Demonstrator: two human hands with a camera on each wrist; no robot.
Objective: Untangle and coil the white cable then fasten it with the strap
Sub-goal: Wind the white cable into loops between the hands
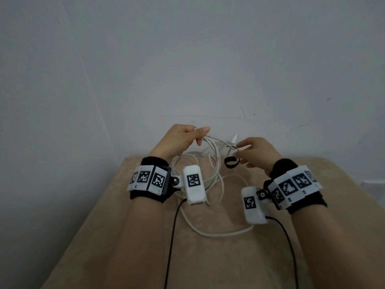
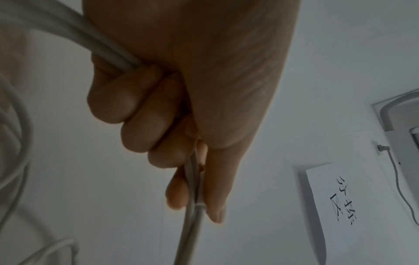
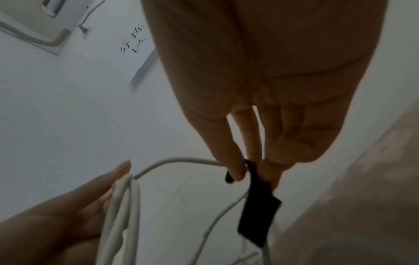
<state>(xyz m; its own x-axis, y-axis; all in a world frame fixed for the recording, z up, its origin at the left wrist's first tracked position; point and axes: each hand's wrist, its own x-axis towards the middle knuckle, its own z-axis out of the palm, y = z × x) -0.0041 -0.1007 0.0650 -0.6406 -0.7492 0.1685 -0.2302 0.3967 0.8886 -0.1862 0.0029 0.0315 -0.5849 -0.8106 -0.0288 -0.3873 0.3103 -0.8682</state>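
Observation:
The white cable (image 1: 216,163) hangs in loose loops over a beige cloth-covered table (image 1: 125,236), and one long loop lies on the cloth. My left hand (image 1: 183,140) is raised and grips several strands of the cable (image 2: 68,34) in curled fingers. My right hand (image 1: 252,151) pinches the cable (image 3: 181,159) where the black strap (image 1: 231,162) is fixed. The strap (image 3: 260,209) dangles below the right fingertips (image 3: 235,172) as a loose loop. A white plug end (image 1: 235,138) sticks up between the two hands.
A white wall (image 1: 187,69) stands close behind the table's far edge. Black leads (image 1: 173,236) run from the wrist cameras back toward me. In the left wrist view a paper sign (image 2: 335,200) and a white appliance (image 2: 399,114) show high on the wall.

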